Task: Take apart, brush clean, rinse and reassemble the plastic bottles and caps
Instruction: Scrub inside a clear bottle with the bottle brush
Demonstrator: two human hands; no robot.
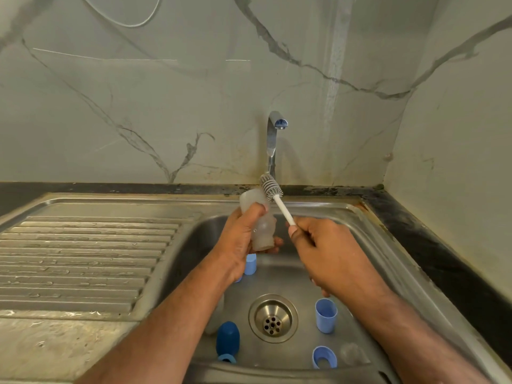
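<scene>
My left hand [240,239] grips a cloudy clear plastic bottle [259,217] above the steel sink [368,245], its open neck tilted down towards me. My right hand [329,253] holds the white handle of a bottle brush [273,187], whose grey bristle head sits just outside the bottle, beside its raised base. In the basin lie a light blue cap [250,264], a light blue cup-shaped cap [326,315], a light blue ring [324,356], a dark blue bottle [227,338] with a blue ring at its mouth, and a small clear piece [352,353].
A chrome tap [273,142] rises behind the sink, with no water running. The round drain [273,318] lies mid-basin. A ribbed draining board [83,259] stretches to the left. A dark counter edge [432,245] and marble-patterned walls enclose the right and back.
</scene>
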